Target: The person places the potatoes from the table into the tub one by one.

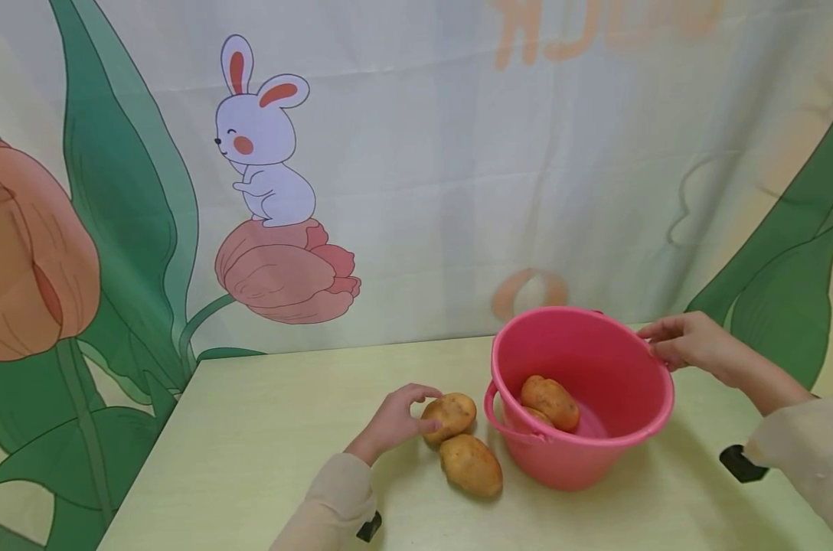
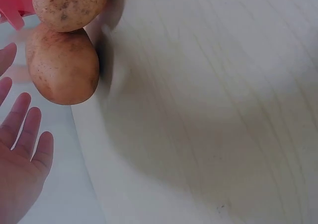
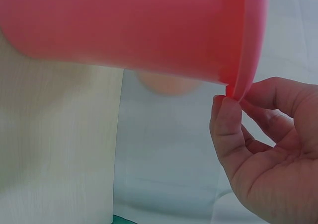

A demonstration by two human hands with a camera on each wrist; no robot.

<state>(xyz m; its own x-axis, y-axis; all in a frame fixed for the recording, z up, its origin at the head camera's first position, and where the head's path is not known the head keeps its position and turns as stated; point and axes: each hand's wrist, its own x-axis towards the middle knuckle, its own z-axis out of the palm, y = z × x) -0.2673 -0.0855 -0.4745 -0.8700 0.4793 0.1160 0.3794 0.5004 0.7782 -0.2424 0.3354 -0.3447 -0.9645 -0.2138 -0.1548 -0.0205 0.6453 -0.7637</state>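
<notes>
Left hand is spread loosely by one potato; if knocked, it could be rolled away. If pulled, the bucket, pinched by the right hand, could be tipped.

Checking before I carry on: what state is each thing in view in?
Pink bucket: open-topped, on the table
Handle: lowered at the bucket's side
Inside potatoes: two visible, one partly hidden
Loose potatoes: two, lying close together
Left hand: fingers spread at the farther loose potato, contact unclear
Right hand: pinching the bucket's rim
</notes>
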